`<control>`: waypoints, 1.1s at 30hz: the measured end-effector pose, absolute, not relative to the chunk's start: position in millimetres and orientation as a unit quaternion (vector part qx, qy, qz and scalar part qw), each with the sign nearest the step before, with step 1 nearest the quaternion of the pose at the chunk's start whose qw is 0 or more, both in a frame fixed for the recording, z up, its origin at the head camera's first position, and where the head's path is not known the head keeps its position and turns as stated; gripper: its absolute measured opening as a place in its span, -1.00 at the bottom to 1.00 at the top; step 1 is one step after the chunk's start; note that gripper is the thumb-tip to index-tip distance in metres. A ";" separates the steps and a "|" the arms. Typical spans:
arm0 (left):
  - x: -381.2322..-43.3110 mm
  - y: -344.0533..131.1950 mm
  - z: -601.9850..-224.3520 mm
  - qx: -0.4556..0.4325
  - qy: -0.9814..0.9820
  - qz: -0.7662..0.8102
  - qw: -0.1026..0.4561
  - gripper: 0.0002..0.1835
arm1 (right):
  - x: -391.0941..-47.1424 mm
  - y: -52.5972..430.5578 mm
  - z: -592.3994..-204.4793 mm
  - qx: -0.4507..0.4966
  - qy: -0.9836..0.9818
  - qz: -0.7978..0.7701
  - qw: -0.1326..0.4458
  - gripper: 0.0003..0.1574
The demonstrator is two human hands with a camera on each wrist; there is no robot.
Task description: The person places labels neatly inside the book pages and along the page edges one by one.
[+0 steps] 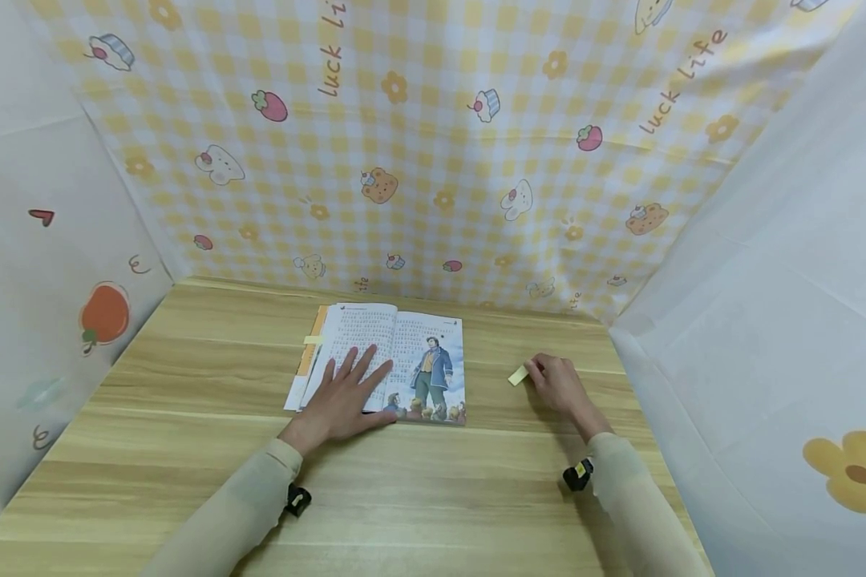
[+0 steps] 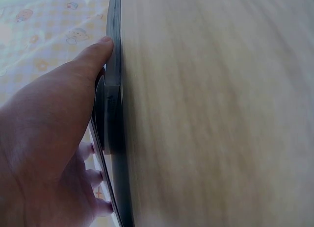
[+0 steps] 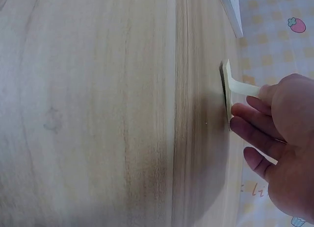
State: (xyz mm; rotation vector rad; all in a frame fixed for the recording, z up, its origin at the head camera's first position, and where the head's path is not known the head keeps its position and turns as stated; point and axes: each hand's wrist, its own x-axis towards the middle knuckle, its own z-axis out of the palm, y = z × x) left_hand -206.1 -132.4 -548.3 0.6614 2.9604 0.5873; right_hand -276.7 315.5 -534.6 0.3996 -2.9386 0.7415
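Note:
An open book (image 1: 361, 324) lies on the table, printed text on its left page and a coloured picture of a person in a blue coat on its right. My left hand (image 1: 341, 401) rests on the lower left page with fingers spread; in the left wrist view its thumb (image 2: 93, 55) is at the book's edge (image 2: 114, 26). To the right of the book, my right hand (image 1: 559, 386) is at a small pale yellow sticky note pad (image 1: 517, 376). The right wrist view shows its thumb and finger pinching the top sticky note (image 3: 244, 88), which curls up from the pad (image 3: 226, 99).
A pale yellow tab (image 1: 313, 340) sticks out from the book's left edge. The wooden table (image 1: 418, 497) meets a checked curtain (image 1: 433, 160) behind, with white printed sheets (image 1: 787, 320) at both sides. A black camera (image 1: 578, 474) is on each wrist.

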 end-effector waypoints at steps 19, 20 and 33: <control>-204.9 -132.8 -547.0 0.212 0.957 0.198 0.029 0.03 | -272.7 308.5 -537.1 0.143 -0.954 0.259 0.040 -0.64; -205.0 -132.7 -547.2 0.211 0.957 0.198 0.030 0.03 | -272.2 308.0 -537.3 0.141 -0.955 0.259 0.039 -0.68; -205.9 -132.2 -548.9 0.210 0.958 0.195 0.028 0.04 | -299.1 337.8 -594.0 0.190 -0.946 0.252 0.075 -0.47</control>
